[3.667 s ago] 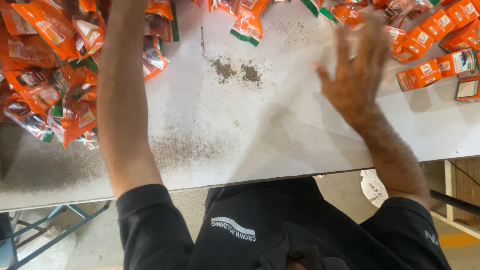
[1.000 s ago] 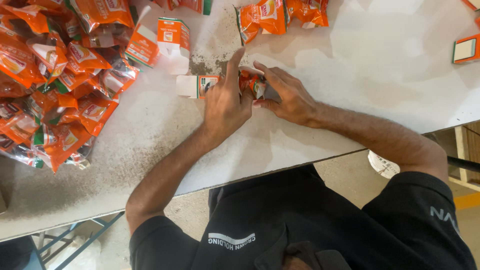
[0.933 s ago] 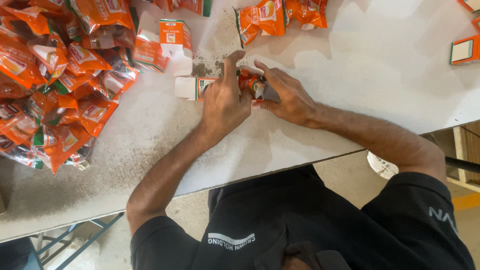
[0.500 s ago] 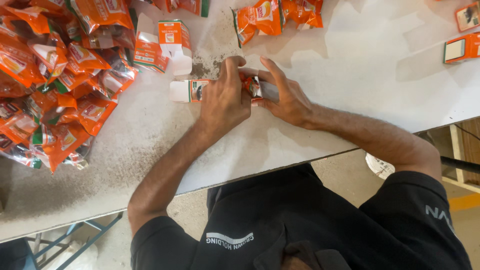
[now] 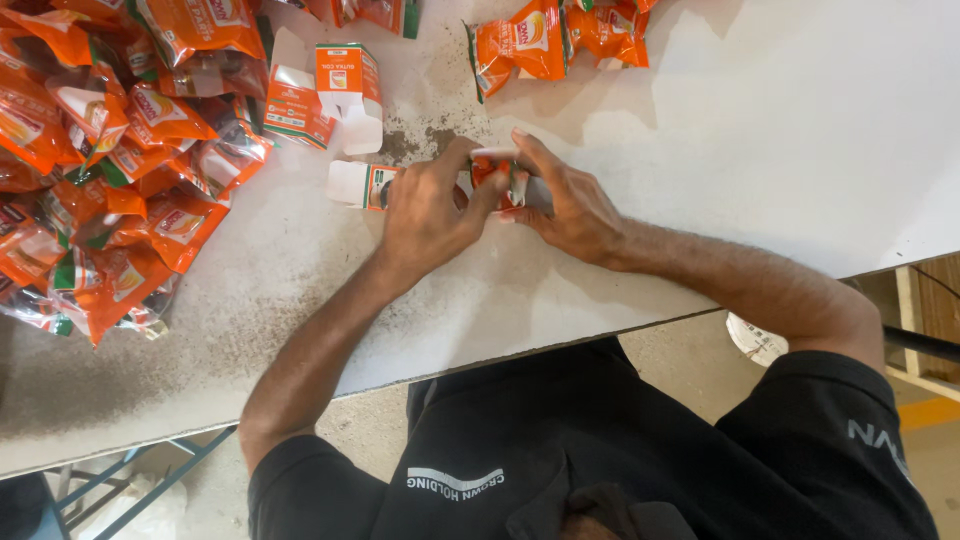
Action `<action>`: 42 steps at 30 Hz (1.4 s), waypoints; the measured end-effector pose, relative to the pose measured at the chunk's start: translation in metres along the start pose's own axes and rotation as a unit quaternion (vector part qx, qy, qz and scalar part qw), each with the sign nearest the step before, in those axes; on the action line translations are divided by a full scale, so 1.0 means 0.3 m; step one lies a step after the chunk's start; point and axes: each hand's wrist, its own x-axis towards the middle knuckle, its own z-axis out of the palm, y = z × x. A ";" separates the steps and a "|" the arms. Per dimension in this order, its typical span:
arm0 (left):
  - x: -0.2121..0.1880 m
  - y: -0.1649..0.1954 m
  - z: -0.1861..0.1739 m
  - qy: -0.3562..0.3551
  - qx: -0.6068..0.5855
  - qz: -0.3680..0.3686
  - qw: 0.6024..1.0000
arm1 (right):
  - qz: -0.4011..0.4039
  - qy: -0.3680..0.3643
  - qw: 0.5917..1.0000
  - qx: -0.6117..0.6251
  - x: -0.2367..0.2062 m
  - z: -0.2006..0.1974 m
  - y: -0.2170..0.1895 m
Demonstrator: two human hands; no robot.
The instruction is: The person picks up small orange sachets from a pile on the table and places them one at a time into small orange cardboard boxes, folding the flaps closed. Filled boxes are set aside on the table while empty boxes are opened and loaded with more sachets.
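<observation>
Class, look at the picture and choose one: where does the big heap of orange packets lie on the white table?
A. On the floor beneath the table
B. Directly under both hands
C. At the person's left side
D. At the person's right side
C. The heap of orange packets fills the table beside the left hand, while the right hand has bare table beyond it and only two packets farther up.

Glossy plastic sachets [image 5: 110, 150], matt cardboard carton [image 5: 365, 185], dull, powder-dusted white tabletop [image 5: 800, 130].
</observation>
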 end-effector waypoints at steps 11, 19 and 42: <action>-0.012 -0.047 0.101 0.034 0.073 0.015 0.997 | -0.057 0.040 0.997 0.029 -0.004 0.009 0.000; -0.011 -0.113 -0.001 -0.100 -0.375 -0.139 0.911 | -0.082 0.009 0.993 -0.086 0.032 -0.014 -0.074; -0.077 -0.084 0.032 0.008 0.025 0.222 0.975 | -0.034 0.035 0.999 -0.002 -0.012 0.032 0.022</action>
